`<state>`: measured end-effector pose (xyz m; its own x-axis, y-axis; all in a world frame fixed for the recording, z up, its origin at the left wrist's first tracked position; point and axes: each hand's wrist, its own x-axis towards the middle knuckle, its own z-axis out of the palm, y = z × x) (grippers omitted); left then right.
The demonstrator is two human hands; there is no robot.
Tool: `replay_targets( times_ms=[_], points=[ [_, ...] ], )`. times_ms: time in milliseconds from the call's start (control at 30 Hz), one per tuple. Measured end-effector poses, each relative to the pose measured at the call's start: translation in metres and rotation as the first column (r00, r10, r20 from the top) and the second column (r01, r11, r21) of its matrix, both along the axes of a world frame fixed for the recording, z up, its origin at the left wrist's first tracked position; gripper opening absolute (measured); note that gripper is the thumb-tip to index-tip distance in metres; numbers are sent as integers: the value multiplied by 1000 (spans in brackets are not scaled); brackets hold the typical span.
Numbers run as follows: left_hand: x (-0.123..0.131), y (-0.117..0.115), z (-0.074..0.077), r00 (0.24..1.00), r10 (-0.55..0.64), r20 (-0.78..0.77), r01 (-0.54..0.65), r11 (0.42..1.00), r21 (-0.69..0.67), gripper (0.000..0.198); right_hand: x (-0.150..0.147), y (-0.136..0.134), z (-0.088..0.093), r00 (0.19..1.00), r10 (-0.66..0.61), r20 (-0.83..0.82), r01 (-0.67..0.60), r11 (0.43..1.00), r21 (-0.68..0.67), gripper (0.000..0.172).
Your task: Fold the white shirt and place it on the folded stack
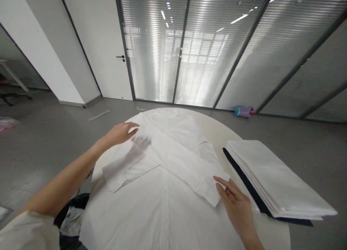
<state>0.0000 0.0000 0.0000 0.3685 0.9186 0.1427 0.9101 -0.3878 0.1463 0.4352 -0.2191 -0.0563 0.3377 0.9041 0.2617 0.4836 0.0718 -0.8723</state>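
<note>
A white button-up shirt (165,192) lies spread on a round, pale table, its button placket running down the middle toward me. One long sleeve (187,159) crosses the front diagonally to the lower right. The other sleeve (135,170) is folded inward at the left, partly under the first. My left hand (126,132) is at the upper left edge of the shirt, thumb and fingers apart, with a shadow on the cloth beside it. At the cuff of the diagonal sleeve, my right hand (235,199) has its thumb and finger closed on the fabric.
A stack of folded white cloth (271,174) with a dark board or sheet (244,177) beneath it rests at the table's right edge. A bin with a black bag (72,221) stands below left. A blue and pink packet (244,112) lies on the floor by the glass wall.
</note>
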Motion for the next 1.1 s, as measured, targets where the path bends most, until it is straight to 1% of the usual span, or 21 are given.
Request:
replay_targets(
  times_ms=[33, 67, 133, 200, 267, 300, 367, 433, 533, 600, 667, 700, 767, 833, 900, 1000, 1100],
  points=[
    [3, 17, -3, 999, 33, 14, -34, 998, 53, 52, -1, -1, 1, 1000, -17, -6, 17, 1000, 13, 35],
    [7, 34, -9, 998, 61, 16, -62, 996, 71, 55, -1, -1, 1, 999, -34, -12, 34, 999, 22, 35],
    [12, 67, -30, 995, 94, -11, -94, 995, 22, 66, 2, -2, -1, 998, -55, -18, 56, 998, 24, 36],
    [12, 90, -55, 994, 103, -40, -106, 993, -55, 75, 7, -2, -6, 998, -65, -4, 65, 998, 5, 38],
    [9, 102, -77, 992, 113, -50, -117, 988, -96, 78, 13, 0, -14, 997, -68, 35, 68, 997, -19, 41],
    [6, 104, -85, 992, 118, -50, -122, 987, -100, 79, 16, 1, -18, 996, -67, 58, 69, 997, -27, 43],
    [0, 105, -94, 991, 119, -56, -124, 987, -98, 79, 20, 3, -25, 993, -71, 98, 75, 997, -37, 44],
    [-4, 105, -95, 992, 99, -75, -105, 991, -87, 78, 22, 5, -28, 990, -69, 120, 74, 996, -40, 43],
    [-3, 110, -88, 992, 84, -95, -89, 995, -47, 72, 23, 7, -30, 989, -48, 136, 55, 997, -48, 41],
    [2, 116, -84, 992, 102, -77, -101, 995, 20, 70, 24, 8, -30, 990, -34, 136, 42, 998, -55, 39],
    [11, 125, -83, 992, 114, -51, -110, 991, 78, 74, 24, 8, -30, 990, -32, 134, 39, 998, -52, 39],
    [16, 129, -84, 992, 119, -46, -115, 990, 84, 77, 23, 8, -30, 990, -33, 135, 40, 998, -47, 39],
    [25, 137, -87, 989, 135, -59, -133, 990, 35, 79, 22, 7, -30, 990, -40, 139, 46, 998, -39, 38],
    [32, 143, -91, 985, 152, -79, -155, 987, -32, 77, 20, 6, -28, 989, -53, 137, 60, 997, -44, 38],
    [34, 146, -94, 983, 159, -89, -165, 984, -69, 74, 19, 6, -26, 989, -59, 137, 69, 995, -72, 37],
    [35, 143, -92, 987, 147, -73, -150, 988, -44, 72, 19, 5, -24, 983, -17, 183, 47, 986, -160, 32],
    [39, 128, -87, 990, 131, -42, -128, 989, 72, 66, 19, 5, -26, 965, 14, 260, 43, 976, -212, 30]
  ],
)
